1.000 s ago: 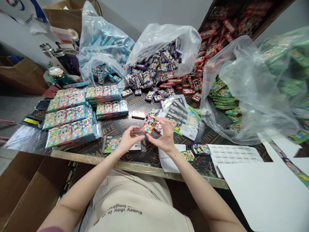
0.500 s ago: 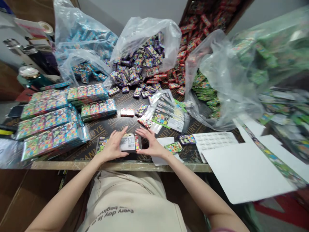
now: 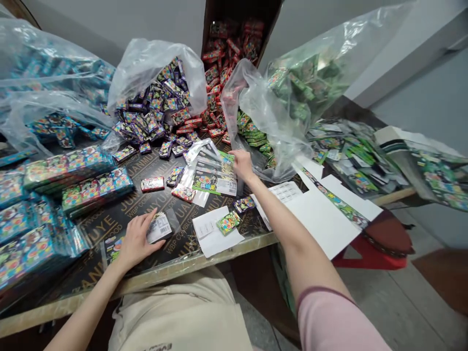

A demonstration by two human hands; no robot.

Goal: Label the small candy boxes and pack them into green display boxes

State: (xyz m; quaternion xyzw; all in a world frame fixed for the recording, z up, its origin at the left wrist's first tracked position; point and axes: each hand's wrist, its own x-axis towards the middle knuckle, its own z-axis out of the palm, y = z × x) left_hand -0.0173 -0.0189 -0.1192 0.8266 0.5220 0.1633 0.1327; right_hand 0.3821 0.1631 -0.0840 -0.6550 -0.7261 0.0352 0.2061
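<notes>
My left hand (image 3: 138,240) lies over a flat clear pouch with a black printed card (image 3: 160,227), its fingers spread and the thumb apart along the lower edge. A barcode label shows on the card beside the fingers. My right hand (image 3: 243,165) is closed, fingers curled, at the upper right corner of a fanned stack of clear sleeves with printed cards (image 3: 214,174). What its fingertips pinch, if anything, is hidden. Left of that stack lie a red candy packet (image 3: 152,184) and a purple candy packet (image 3: 175,176). A green packet (image 3: 229,223) rests on white paper (image 3: 204,239).
Stacked blue multi-packs (image 3: 97,190) fill the left side. Behind are bags of blue (image 3: 54,73), purple (image 3: 149,107) and green packets (image 3: 256,129), with loose red packets (image 3: 215,105) between. White sheets (image 3: 321,219) overhang the front edge (image 3: 219,251). A red stool (image 3: 387,234) stands at right.
My right hand has left the pouch and reached forward and right to the stack of sleeves. My left hand stays on the pouch. The view has turned right.
</notes>
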